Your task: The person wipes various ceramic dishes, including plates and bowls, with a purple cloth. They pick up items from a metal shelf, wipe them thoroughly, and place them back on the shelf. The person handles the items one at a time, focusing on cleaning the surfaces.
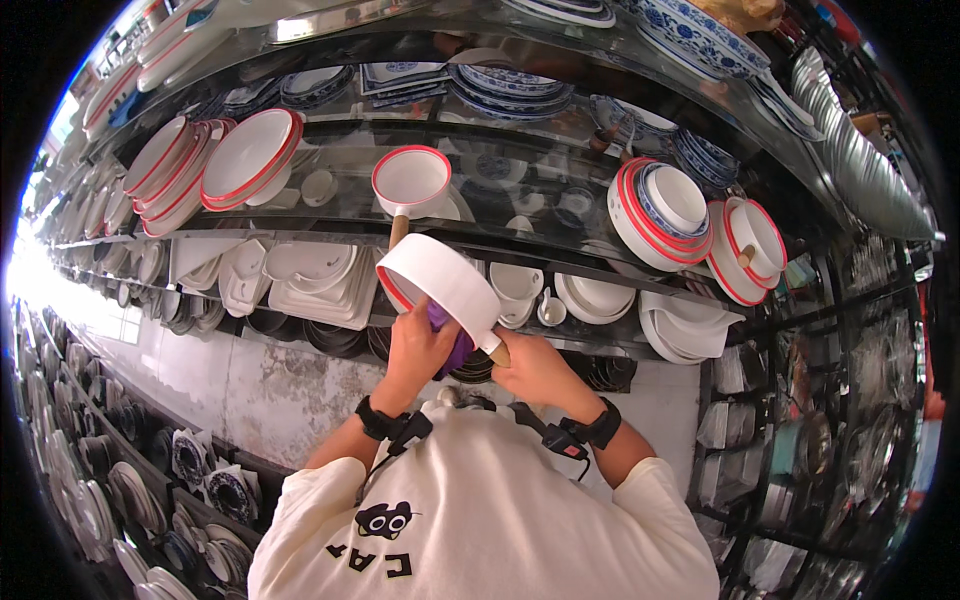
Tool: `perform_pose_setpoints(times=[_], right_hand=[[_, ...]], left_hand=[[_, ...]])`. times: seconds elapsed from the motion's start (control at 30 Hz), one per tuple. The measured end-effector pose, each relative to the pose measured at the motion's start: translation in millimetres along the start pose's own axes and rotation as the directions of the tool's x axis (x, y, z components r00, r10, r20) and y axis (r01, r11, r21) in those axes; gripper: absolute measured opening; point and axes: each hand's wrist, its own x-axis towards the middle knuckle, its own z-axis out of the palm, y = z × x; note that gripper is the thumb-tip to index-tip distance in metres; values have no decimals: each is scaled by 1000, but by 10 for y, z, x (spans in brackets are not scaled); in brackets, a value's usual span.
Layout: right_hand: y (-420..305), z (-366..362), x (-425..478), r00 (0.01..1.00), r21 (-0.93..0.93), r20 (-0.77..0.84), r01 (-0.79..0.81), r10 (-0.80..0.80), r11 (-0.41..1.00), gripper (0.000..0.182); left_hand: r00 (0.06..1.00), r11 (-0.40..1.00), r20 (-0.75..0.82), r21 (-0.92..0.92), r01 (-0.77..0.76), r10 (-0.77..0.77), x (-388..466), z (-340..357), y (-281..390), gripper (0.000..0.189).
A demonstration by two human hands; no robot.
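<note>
A white saucepan-shaped bowl with a red rim (450, 283) is tilted on its side in front of me, its opening turned down and to the left. My right hand (529, 366) grips its short wooden handle (501, 355). At the opening, my left hand (420, 337) holds a purple cloth (456, 349) against the rim; some of its fingers are hidden. Just beyond, a similar red-rimmed pan (412, 180) stands upright on the glass shelf, its wooden handle (399, 230) pointing towards me.
Red-rimmed plates (247, 159) stand at the shelf's left, stacked bowls (660, 214) at its right. White square dishes (322, 281) and round bowls (595, 294) fill the shelf below. Blue-patterned plates (510, 90) lie farther back. Racks of dishes (135, 495) flank me on the left.
</note>
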Motion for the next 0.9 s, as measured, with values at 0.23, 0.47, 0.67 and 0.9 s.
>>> perform_pose_setpoints(times=[0.23, 0.47, 0.67, 0.9], right_hand=[[147, -7, -20, 984, 102, 130, -133, 119, 986, 40], [368, -240, -346, 966, 15, 138, -220, 216, 975, 42], [475, -369, -671, 938, 239, 194, -329, 287, 913, 40], [834, -619, -1080, 904, 368, 156, -427, 397, 826, 34]], left_hand=[[985, 971, 156, -234, -39, 78, 116, 149, 151, 42], [943, 949, 333, -295, 114, -10, 5, 334, -10, 53], [952, 939, 152, 184, -291, 266, 68, 661, 314, 53], [926, 780, 204, 499, -378, 318, 203, 1039, 628, 56]])
